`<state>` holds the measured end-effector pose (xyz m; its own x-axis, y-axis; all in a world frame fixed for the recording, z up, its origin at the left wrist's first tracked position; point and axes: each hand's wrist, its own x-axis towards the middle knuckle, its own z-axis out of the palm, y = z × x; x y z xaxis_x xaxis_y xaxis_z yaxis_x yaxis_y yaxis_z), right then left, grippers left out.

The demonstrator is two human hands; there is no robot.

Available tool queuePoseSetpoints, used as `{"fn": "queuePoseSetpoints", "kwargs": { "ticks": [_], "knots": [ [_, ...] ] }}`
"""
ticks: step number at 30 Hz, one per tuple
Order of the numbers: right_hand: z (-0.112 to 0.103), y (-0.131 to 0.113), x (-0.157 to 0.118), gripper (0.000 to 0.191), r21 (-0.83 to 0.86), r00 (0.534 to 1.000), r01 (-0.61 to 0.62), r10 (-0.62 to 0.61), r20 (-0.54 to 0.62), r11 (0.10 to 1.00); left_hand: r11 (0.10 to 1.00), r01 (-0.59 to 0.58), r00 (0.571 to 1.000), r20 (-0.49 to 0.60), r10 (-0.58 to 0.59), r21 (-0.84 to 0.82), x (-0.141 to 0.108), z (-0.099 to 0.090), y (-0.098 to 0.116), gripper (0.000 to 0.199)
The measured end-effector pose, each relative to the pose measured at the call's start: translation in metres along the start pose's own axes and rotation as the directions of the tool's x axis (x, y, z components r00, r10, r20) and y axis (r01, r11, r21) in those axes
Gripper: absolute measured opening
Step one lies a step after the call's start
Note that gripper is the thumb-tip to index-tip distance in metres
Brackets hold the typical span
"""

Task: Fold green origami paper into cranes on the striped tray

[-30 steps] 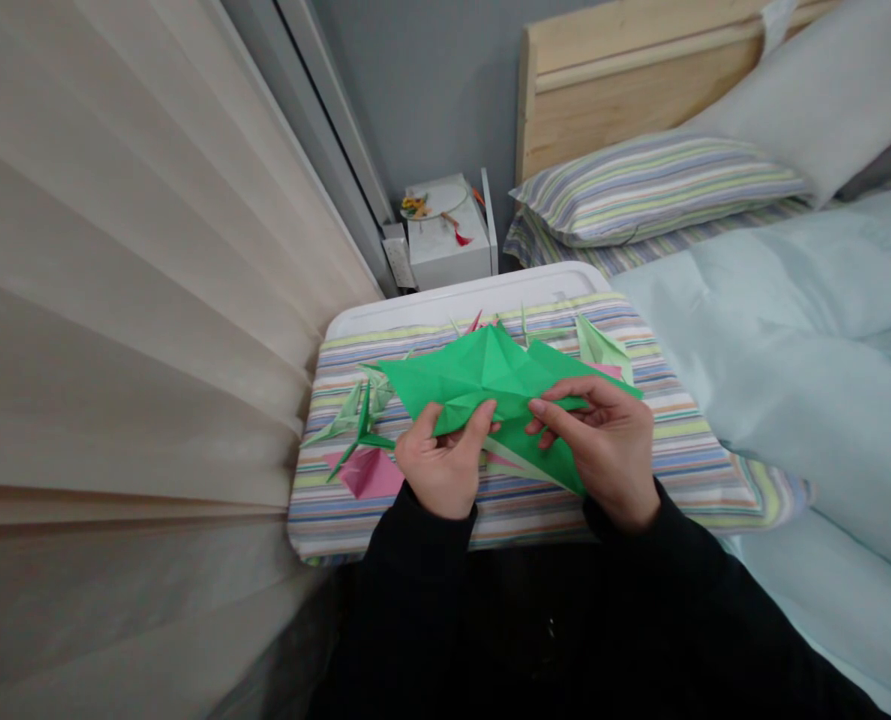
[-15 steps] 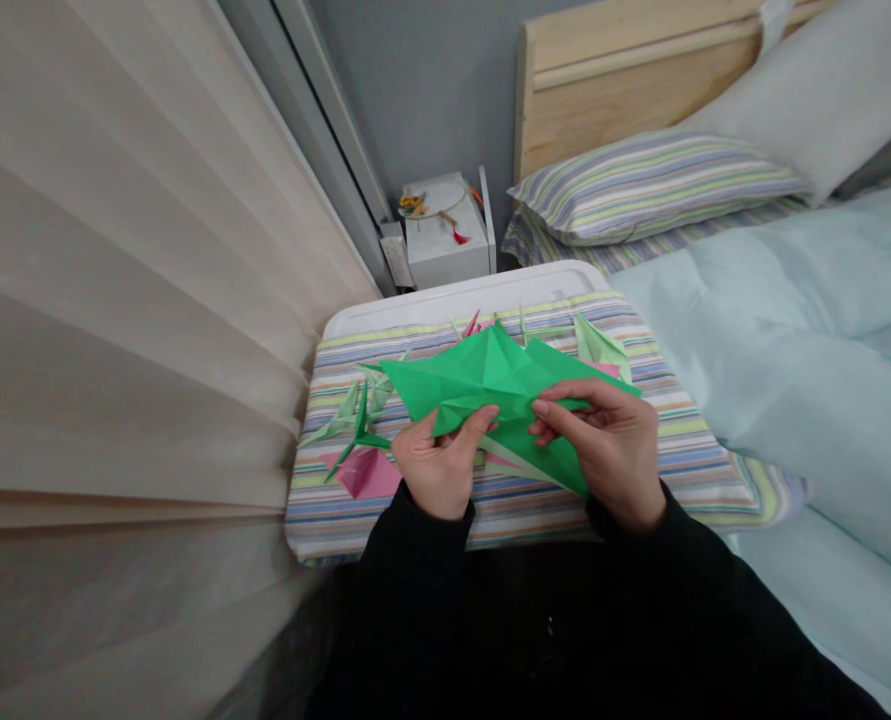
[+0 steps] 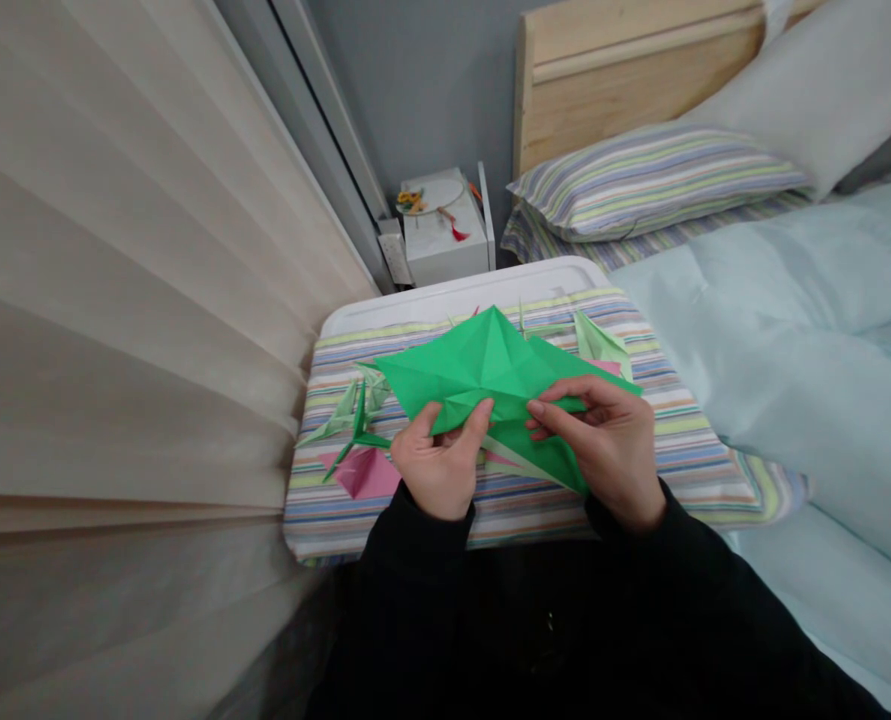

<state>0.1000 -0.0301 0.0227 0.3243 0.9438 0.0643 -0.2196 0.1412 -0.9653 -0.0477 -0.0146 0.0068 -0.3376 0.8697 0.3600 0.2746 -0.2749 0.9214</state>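
Observation:
A creased sheet of green origami paper (image 3: 482,350) is held up over the small table, its pointed top tilted away from me. My left hand (image 3: 441,465) pinches its lower left edge between thumb and fingers. My right hand (image 3: 610,440) grips the folded edge at the right, thumb and index finger pressed together. A flap with a pale underside hangs below between the hands. Left of the paper lie a dark green folded paper crane (image 3: 359,437), light green folded pieces (image 3: 332,422) and a pink folded piece (image 3: 366,473).
Striped cloth (image 3: 520,515) covers most of the white table (image 3: 445,292). A light green paper piece (image 3: 599,340) lies at its back right. A curtain (image 3: 137,330) hangs close on the left; a bed with a pale blue quilt (image 3: 805,320) is on the right. Behind stands a white nightstand (image 3: 449,262).
The green paper's top point has risen slightly and its upper part looks flatter and more spread. Both hands keep their pinch, having shifted only a little to the left.

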Motion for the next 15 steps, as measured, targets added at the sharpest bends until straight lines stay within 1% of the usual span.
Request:
{"fn": "queuePoseSetpoints", "kwargs": {
  "ticks": [3, 9, 15],
  "knots": [
    [0.0000, 0.0012, 0.0009, 0.020, -0.004, 1.000, -0.008, 0.007, -0.020, 1.000, 1.000, -0.002, 1.000, -0.003, 0.002, 0.014, 0.0002, -0.0003, -0.0005, 0.027],
    [-0.0004, 0.0020, 0.0015, 0.021, -0.014, 1.000, -0.012, 0.011, -0.022, 1.000, 1.000, -0.010, 1.000, -0.014, 0.010, 0.009, 0.0011, 0.0003, -0.0023, 0.030],
    [0.0008, 0.0035, 0.0012, 0.022, -0.024, 1.000, -0.004, 0.003, -0.015, 1.000, 0.997, 0.050, 0.999, -0.014, -0.051, -0.062, 0.0005, 0.0026, -0.0003, 0.030]
  ]
}}
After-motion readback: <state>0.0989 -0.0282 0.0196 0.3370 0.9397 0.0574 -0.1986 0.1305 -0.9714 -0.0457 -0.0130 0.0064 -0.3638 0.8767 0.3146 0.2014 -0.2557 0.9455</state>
